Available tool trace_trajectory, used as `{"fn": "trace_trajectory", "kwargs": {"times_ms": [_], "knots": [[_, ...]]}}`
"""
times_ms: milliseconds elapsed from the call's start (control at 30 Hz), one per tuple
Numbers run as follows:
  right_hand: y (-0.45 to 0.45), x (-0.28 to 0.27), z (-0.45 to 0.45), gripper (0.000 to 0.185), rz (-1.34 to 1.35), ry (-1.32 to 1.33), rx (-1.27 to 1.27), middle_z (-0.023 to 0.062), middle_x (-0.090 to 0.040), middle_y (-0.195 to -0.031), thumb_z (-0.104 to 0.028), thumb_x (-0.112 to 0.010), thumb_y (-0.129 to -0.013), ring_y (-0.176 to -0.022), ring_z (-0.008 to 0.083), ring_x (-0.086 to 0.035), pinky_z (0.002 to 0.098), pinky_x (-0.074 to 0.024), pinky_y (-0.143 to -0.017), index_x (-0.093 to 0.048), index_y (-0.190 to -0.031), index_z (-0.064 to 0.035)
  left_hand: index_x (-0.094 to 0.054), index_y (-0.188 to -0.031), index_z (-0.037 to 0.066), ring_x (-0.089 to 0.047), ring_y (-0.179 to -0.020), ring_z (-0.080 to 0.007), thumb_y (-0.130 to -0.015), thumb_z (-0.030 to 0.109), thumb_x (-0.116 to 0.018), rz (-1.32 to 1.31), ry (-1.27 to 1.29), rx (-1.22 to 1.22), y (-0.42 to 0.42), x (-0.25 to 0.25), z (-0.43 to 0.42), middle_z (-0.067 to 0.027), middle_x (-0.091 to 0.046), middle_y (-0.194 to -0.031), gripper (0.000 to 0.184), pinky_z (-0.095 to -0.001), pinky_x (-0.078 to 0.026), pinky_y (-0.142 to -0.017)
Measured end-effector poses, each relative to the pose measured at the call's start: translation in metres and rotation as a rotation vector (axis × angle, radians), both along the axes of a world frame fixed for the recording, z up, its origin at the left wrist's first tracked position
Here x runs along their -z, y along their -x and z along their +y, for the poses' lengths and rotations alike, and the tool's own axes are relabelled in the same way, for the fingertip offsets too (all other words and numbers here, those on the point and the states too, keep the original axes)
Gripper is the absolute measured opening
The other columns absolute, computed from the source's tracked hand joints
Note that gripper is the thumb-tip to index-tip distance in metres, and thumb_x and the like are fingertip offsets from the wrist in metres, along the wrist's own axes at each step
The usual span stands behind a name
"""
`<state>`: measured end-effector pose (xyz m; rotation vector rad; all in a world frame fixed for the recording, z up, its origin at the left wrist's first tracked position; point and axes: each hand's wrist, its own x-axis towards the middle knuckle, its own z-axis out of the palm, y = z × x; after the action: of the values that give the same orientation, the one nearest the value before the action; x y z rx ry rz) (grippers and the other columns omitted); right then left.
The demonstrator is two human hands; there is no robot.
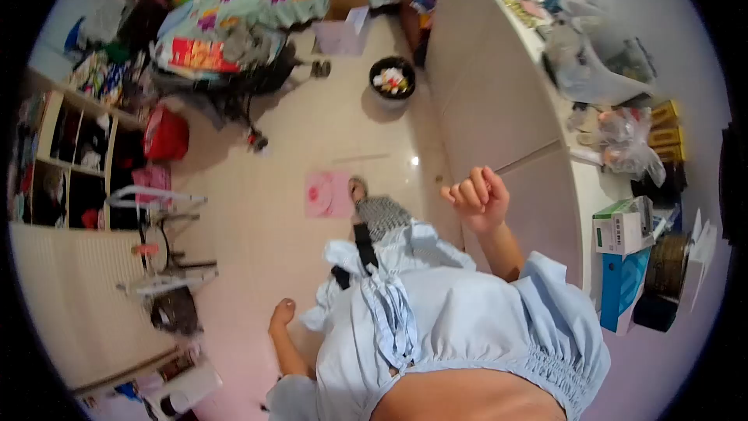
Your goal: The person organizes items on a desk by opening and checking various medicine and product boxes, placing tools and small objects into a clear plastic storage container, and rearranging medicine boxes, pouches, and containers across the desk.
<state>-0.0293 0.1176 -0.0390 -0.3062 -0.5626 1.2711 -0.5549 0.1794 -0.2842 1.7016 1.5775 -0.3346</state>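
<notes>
**Light blue top fills the foreground, a hand out on either side**

Light blue top (467,316) lies closest, its gathered hem at the bottom and loose ties down the front. Beyond it, the right hand (481,196) is raised and released, fingers loosely bent, in front of the tall white cabinet (499,86), the thing nearest it; whether they touch, I cannot tell. Low over the pale floor (265,242), the left hand (283,313) has its fingers bent; whether it grasps anything, I cannot tell. A pink square (328,194) lies beside one foot (357,189). Farther off stand a black-rimmed bin (392,100) and an open box (340,35). A green-and-white box (615,232) rests on the cabinet, beside a blue folder (619,288).
</notes>
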Motion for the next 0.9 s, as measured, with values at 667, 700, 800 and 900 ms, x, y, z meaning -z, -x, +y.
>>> {"fn": "trace_trajectory", "kwargs": {"times_ms": [667,700,800,900], "knots": [[-0.061,-0.033,-0.093,0.037,-0.342,0.346,0.646,0.0028,-0.034,-0.046,-0.023,-0.041,-0.086,-0.048,0.0126,-0.03,0.0283,-0.0305,-0.061,-0.036,-0.053,-0.0074,-0.05,-0.108,0.003,-0.05,-0.1,-0.0316,-0.082,0.012,-0.05,-0.842,-0.384,0.878,-0.479,-0.201,0.115,-0.0167,-0.053,-0.108,0.027,-0.0368,-0.039,-0.086],[-0.07,-0.039,-0.091,0.037,-0.342,0.342,0.665,0.0028,-0.034,-0.046,-0.023,-0.041,-0.086,-0.048,0.0126,-0.03,0.0283,-0.0305,-0.061,-0.036,-0.053,-0.0074,-0.05,-0.108,0.002,-0.05,-0.1,-0.0317,-0.082,0.009,-0.05,-0.981,-0.414,0.897,-0.509,-0.219,0.117,-0.0163,-0.053,-0.108,0.027,-0.0371,-0.039,-0.086],[-0.098,-0.047,-0.092,0.037,-0.452,0.381,0.823,0.0021,-0.036,-0.047,-0.022,-0.043,-0.086,-0.047,0.0116,-0.032,0.0264,-0.0297,-0.056,-0.037,-0.053,-0.0065,-0.049,-0.109,0.001,-0.049,-0.102,-0.0265,-0.083,0.008,-0.049,-1.271,-0.354,0.828,-0.607,-0.274,0.124,-0.0133,-0.052,-0.11,0.027,-0.0346,-0.037,-0.087],[-0.124,-0.06,-0.08,0.036,-0.521,0.441,0.977,0.0021,-0.038,-0.044,-0.022,-0.042,-0.083,-0.046,0.0122,-0.03,0.0296,-0.0314,-0.062,-0.036,-0.052,-0.0081,-0.047,-0.112,0.0,-0.048,-0.102,-0.0199,-0.087,0.014,-0.046,-1.472,-0.261,0.698,-0.701,-0.321,0.132,-0.0105,-0.051,-0.111,0.029,-0.0294,-0.037,-0.086]]}}
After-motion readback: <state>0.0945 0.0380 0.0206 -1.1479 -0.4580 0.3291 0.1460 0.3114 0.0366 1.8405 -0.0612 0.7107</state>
